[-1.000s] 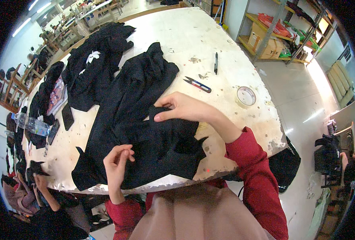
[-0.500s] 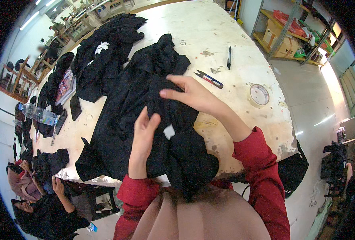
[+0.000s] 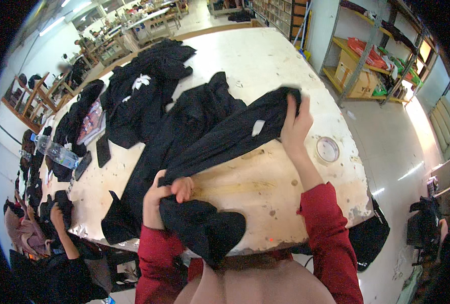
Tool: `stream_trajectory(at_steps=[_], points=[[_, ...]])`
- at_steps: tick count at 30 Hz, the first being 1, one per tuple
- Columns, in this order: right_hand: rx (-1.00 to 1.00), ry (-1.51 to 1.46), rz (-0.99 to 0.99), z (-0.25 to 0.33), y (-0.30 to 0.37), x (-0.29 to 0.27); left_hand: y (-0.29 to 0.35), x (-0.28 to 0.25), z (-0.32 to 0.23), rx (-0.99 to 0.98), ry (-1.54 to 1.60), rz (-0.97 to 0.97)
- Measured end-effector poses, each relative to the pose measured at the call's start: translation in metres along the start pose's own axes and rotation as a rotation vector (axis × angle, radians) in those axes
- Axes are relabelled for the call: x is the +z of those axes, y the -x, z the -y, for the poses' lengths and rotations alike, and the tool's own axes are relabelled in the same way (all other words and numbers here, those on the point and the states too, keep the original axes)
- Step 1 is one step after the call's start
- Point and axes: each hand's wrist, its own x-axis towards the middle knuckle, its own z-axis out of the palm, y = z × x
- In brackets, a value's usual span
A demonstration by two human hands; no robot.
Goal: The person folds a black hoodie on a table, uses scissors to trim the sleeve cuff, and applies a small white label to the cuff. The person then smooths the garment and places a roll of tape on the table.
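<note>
View from the head camera over a large, worn, pale wooden worktable (image 3: pixel 265 66), the landmark for every place given here. A black fabric garment (image 3: pixel 220 134) is stretched taut above the table's near half between the person's two hands. The left hand (image 3: pixel 160 198), at the table's near edge, is clenched in a fist around one gathered end of the cloth, and a bunched tail of black fabric (image 3: pixel 202 230) hangs below the fist over that edge. The right hand (image 3: pixel 295 125), raised above the table's right side, is closed on the other end, fingers wrapped over the top of the fold and thumb beneath. A small white label (image 3: pixel 258 127) shows on the stretched span, just left of the right hand.

Progress, judged from the present lie of things: the garment is lifted and pulled straight but not folded or laid flat (its bulk trails slack toward the table's centre), so smoothing and setting down appear to remain. A second heap of black garments (image 3: pixel 141 93) lies unhandled on the table's far left.

Also on the table: a round clear tape roll (image 3: pixel 328 149) near the right edge and a clear plastic water bottle (image 3: pixel 57 151) at the left edge. Another person's hand (image 3: pixel 56 215) shows beyond the table's left near corner.
</note>
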Motion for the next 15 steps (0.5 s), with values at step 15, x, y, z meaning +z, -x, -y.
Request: stream_trajectory(at_steps=[15], points=[[0.355,-0.523,0.947,0.003,0.107,0.033,-0.045,0.099,0.033,-0.481,-0.152,-0.039]])
